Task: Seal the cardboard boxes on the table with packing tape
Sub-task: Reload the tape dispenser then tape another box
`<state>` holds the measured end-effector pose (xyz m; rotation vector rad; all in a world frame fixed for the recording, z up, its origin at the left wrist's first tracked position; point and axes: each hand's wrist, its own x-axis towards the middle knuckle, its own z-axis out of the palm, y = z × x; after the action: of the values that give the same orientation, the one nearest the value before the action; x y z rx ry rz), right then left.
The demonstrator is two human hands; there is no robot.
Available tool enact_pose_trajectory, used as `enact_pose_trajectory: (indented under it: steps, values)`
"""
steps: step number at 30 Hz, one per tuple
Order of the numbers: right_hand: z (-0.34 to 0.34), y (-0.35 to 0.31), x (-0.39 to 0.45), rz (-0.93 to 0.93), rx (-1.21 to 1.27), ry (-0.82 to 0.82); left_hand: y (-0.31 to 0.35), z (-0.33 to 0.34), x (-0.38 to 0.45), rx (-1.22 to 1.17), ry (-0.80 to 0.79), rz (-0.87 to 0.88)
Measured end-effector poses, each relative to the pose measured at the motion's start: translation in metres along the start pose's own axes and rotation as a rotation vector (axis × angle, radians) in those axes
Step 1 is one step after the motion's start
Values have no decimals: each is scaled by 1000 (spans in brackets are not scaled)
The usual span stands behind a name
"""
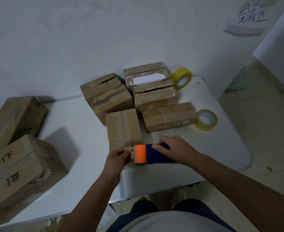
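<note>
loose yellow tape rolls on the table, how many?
2: one roll at the back right beside the rear box, one roll right of the front-right box. Boxes may hide others.

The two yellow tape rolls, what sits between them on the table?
In the head view, only bare table lies between the far roll and the near roll; the boxes sit to their left.
</note>
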<state>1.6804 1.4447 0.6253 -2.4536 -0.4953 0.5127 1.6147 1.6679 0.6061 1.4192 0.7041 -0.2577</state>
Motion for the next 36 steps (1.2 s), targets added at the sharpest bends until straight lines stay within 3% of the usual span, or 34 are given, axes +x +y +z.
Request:
enact_pose_trajectory:
  steps: [7,11,17,23,36]
  values:
    - [-10,38,2,18,-172,-65,-24,-91,4,-52,289,-32]
    - [-11,46,12,22,-220,-25,-35,-98,4,-62,247,-99]
    - [-14,43,19,102,-335,12,-41,-82,10,15,312,-73]
    - [-8,39,19,109,-363,-8,-48,-74,12,106,378,-82]
    - [9,36,34,147,-479,-111,-58,-66,20,240,368,-127]
